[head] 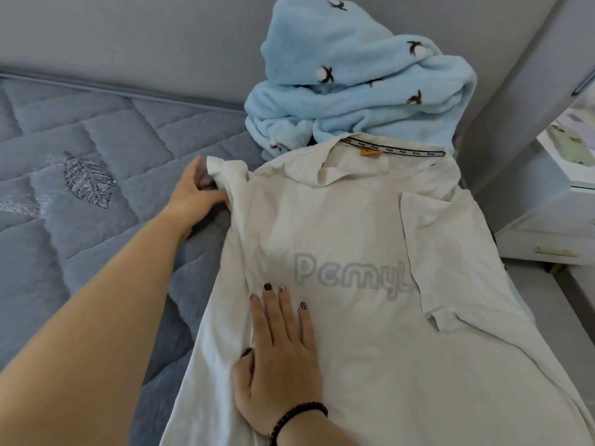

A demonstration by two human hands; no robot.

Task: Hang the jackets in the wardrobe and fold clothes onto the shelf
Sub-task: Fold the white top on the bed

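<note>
A cream T-shirt (370,333) with grey "Pcmy" lettering lies face up on the grey quilted bed (96,194). Its right sleeve is folded in over the chest. My left hand (196,194) grips the bunched left sleeve at the shirt's shoulder. My right hand (280,352) lies flat on the shirt's lower left front, fingers straight and pressing the cloth down. A light blue fleece garment (354,82) with small dark bird motifs is piled behind the shirt's collar, against the wall.
A white bedside cabinet (553,214) with a gold drawer handle stands to the right of the bed. A grey wall (145,43) runs behind the mattress. Bare quilted mattress stretches to the left of the shirt.
</note>
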